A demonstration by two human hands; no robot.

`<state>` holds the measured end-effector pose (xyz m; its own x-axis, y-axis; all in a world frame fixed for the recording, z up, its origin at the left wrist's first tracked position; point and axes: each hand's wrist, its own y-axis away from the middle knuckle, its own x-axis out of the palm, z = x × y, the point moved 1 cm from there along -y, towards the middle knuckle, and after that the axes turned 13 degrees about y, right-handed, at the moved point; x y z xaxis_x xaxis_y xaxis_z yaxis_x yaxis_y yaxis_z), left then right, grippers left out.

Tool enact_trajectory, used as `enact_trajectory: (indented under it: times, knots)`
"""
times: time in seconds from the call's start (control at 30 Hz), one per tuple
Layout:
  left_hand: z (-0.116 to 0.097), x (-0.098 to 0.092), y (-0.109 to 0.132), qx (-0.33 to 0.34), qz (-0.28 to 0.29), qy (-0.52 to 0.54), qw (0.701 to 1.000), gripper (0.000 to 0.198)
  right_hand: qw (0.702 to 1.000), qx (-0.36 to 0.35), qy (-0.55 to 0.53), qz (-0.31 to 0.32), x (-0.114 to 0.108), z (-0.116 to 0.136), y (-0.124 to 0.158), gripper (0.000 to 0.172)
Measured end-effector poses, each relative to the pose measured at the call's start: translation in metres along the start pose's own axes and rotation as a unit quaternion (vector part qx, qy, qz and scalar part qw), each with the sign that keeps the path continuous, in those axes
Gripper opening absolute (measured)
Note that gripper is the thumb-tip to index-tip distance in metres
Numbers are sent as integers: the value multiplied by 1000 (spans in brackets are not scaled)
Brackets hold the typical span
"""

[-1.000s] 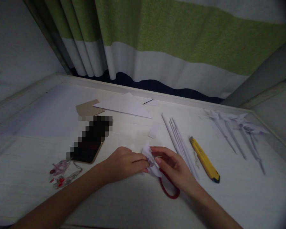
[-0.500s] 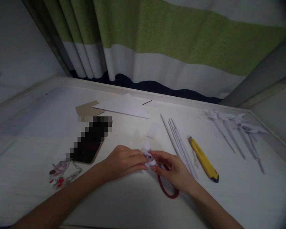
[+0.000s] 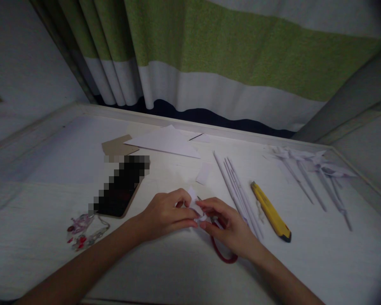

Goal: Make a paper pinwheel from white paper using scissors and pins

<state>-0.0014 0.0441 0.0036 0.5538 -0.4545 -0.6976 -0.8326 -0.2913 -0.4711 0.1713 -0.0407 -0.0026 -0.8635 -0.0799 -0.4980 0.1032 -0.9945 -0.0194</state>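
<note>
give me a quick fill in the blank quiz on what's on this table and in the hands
1. Both hands, left hand and right hand, pinch a small piece of white ____.
2. The utility knife lying right of the paper sticks has a ____ body.
3. The loop handle under the right hand is ____ in colour.
4. The phone lies on the ____ side of the left hand.

Missing words: paper; yellow; red; left

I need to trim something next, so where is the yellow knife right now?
The yellow knife lies on the table to the right of the right hand, just beyond the white paper sticks.
</note>
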Motion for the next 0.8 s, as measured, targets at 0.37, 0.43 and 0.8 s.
enact_trajectory:
  times: [0.37, 0.43, 0.8]
  knots:
    - [3, 9, -1, -80, -96, 157, 980, 32, 998, 38, -42, -17, 6, -5, 4, 36]
    - [3, 11, -1, -121, -125, 167, 970, 43, 997, 42, -53, -26, 6, -5, 3, 35]
    - [8, 15, -5, -330, -84, 522, 782, 73, 987, 36, -143, -57, 5, -5, -2, 27]
